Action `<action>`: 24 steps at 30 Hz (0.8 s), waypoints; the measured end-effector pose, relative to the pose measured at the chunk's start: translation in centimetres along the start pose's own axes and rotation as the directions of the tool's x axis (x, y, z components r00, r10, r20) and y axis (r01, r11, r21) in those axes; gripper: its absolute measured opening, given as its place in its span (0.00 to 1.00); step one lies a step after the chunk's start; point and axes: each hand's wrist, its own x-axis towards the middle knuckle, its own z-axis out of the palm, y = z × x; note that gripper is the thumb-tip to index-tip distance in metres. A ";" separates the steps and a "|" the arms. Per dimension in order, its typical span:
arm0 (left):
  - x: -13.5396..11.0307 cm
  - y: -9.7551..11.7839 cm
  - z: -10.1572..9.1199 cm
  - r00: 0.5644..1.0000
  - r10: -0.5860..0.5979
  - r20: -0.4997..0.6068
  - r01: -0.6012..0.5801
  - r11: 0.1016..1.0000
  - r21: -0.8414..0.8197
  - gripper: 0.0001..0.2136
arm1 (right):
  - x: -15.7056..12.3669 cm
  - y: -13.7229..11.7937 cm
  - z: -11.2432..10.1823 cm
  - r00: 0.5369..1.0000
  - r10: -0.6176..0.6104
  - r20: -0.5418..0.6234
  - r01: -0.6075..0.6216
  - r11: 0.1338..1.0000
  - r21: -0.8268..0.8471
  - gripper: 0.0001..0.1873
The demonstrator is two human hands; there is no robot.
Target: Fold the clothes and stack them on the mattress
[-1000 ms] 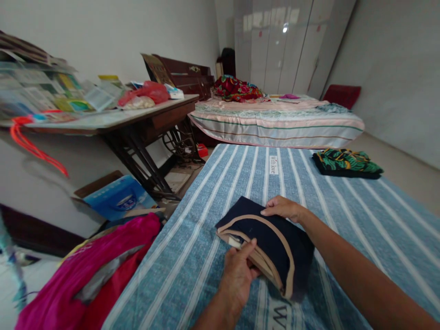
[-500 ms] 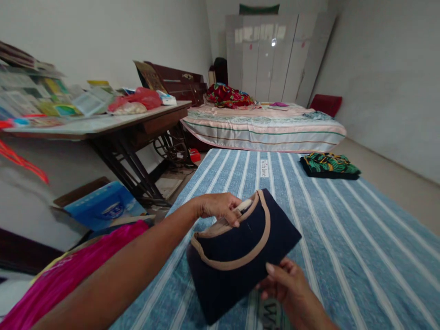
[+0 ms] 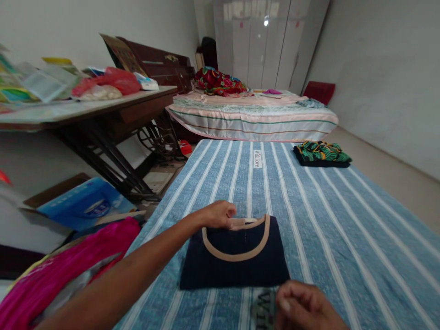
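A folded navy garment [image 3: 237, 261] with a tan neckline lies flat on the blue striped sheet [image 3: 309, 215], collar pointing away from me. My left hand [image 3: 220, 214] reaches in from the left and pinches the far left of the collar, fingers closed on it. My right hand [image 3: 302, 305] hovers at the bottom edge of the view, just off the garment's near right corner. Its fingers are curled in and slightly blurred, and nothing shows in them.
A folded green leaf-print garment [image 3: 321, 153] sits far right on the sheet. Pink and red clothes [image 3: 65, 279] are heaped at my left. A cluttered treadle sewing table [image 3: 103, 110] and a blue box [image 3: 82, 204] stand left, with a striped bed [image 3: 254, 117] and wardrobe [image 3: 264, 41] beyond.
The navy garment, held up and tilted half a second ago, now lies flat and square on the sheet. My right hand has come off its near edge; my left stays at the collar.
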 end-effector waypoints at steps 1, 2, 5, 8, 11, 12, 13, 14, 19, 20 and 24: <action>-1.0 -0.1 0.3 0.995 -0.007 -0.098 0.010 0.999 0.032 0.13 | -0.3 -0.8 -0.4 0.991 -0.074 -0.108 0.063 0.993 -0.103 0.20; -2.1 -0.1 0.7 0.980 -0.004 -0.199 0.019 0.997 0.073 0.12 | -0.5 -1.5 -0.7 0.962 -0.184 -0.200 0.134 0.962 -0.237 0.18; -5.3 0.7 3.1 0.902 0.076 -0.426 -0.004 0.986 0.167 0.13 | 0.2 -2.7 -0.8 0.745 -0.641 -0.188 0.368 0.628 -0.686 0.08; -7.7 2.0 6.4 0.840 0.156 -0.520 -0.025 0.968 0.251 0.13 | 2.0 -2.9 0.2 0.477 -0.876 0.079 0.437 0.158 -0.885 0.14; -8.7 2.7 9.3 0.837 0.134 -0.531 0.060 0.941 0.332 0.17 | 3.9 -2.7 1.6 0.508 -0.834 0.214 0.313 -0.052 -0.948 0.22; -8.8 2.6 9.9 0.839 0.109 -0.534 0.101 0.932 0.348 0.19 | 4.5 -2.6 1.9 0.555 -0.801 0.225 0.269 -0.083 -0.960 0.25; -8.8 2.5 10.5 0.839 0.081 -0.537 0.140 0.923 0.358 0.22 | 5.0 -2.4 2.1 0.599 -0.767 0.230 0.232 -0.108 -0.967 0.28; -8.8 2.2 11.0 0.837 0.058 -0.544 0.173 0.916 0.363 0.24 | 5.5 -2.2 2.2 0.641 -0.732 0.231 0.203 -0.129 -0.971 0.30; -8.6 1.1 12.6 0.820 -0.019 -0.572 0.263 0.900 0.347 0.28 | 6.9 -0.7 1.6 0.769 -0.599 0.225 0.156 -0.166 -0.974 0.34; -8.6 1.1 12.7 0.818 -0.025 -0.575 0.267 0.901 0.341 0.28 | 6.9 -0.6 1.5 0.781 -0.586 0.217 0.150 -0.161 -0.975 0.34; -8.4 1.2 12.9 0.817 -0.047 -0.574 0.278 0.905 0.321 0.27 | 7.0 -0.6 1.6 0.815 -0.549 0.187 0.136 -0.133 -0.982 0.34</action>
